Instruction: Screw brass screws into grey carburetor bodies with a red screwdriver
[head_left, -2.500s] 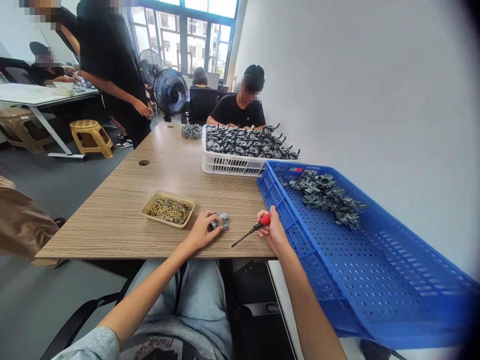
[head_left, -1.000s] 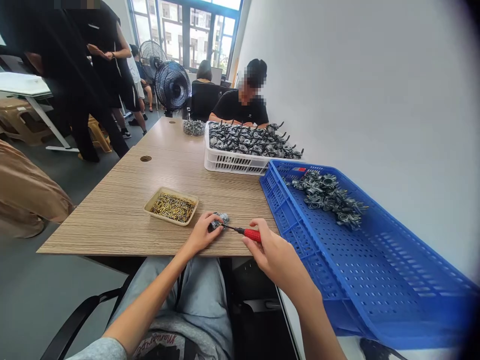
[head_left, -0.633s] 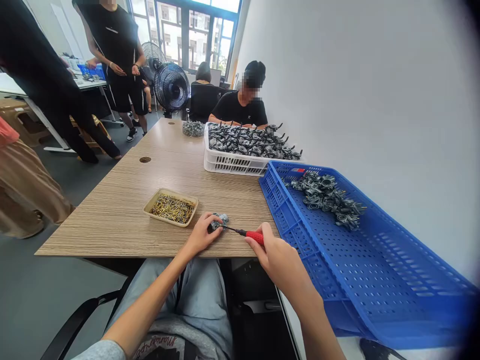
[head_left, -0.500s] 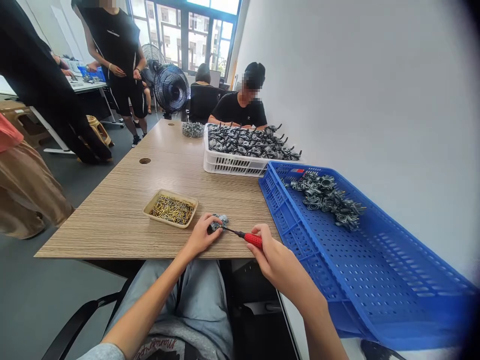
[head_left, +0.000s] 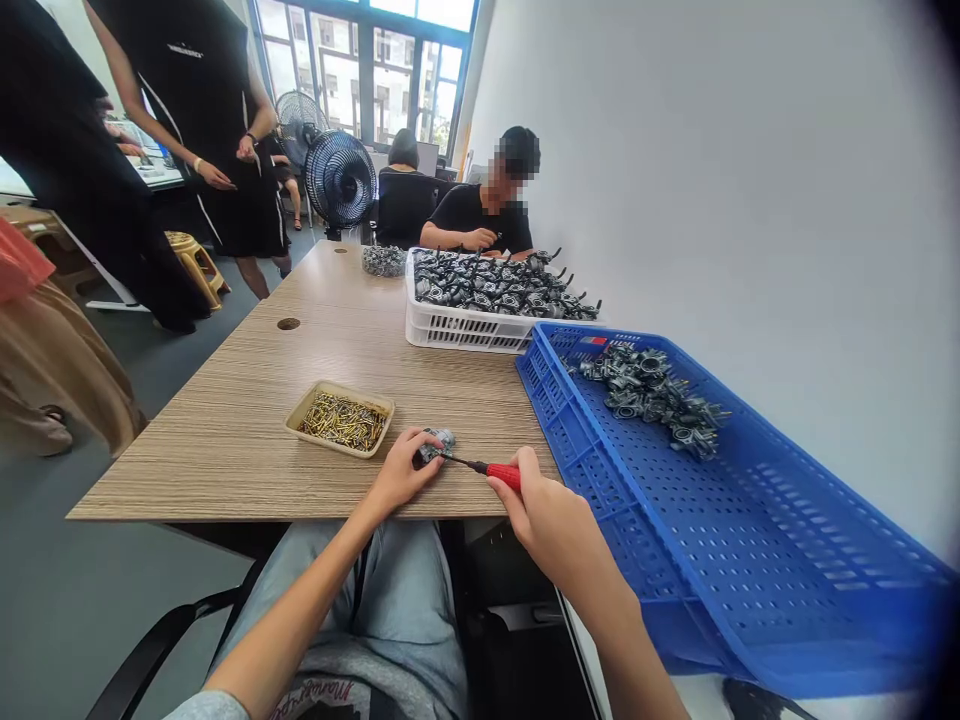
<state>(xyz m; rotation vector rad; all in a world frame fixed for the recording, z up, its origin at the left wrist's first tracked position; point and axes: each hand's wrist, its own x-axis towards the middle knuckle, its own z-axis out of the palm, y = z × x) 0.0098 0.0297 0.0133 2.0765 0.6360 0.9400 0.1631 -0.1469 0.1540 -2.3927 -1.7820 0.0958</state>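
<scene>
On the wooden table near its front edge, my left hand (head_left: 406,470) is closed around a small grey metal part (head_left: 442,440), partly hidden by the fingers. My right hand (head_left: 551,510) grips the red handle of a screwdriver (head_left: 504,475). Its dark shaft points left, and the tip meets the metal part by my left fingertips. Just left of that hand stands a beige tray (head_left: 294,424) full of small brass-coloured and dark pieces that look like screws.
At my right a blue crate (head_left: 600,470) holds a heap of grey metal parts (head_left: 649,385). Behind it stands a white basket (head_left: 465,330) piled with similar parts. A container (head_left: 384,262) of small grey pieces lies farther back. A co-worker (head_left: 480,215) sits across; others stand at left.
My right hand has turned slightly around the screwdriver handle; the screwdriver and metal part stay nearly in place. A person at left has come closer, and the seated co-worker has raised a hand.
</scene>
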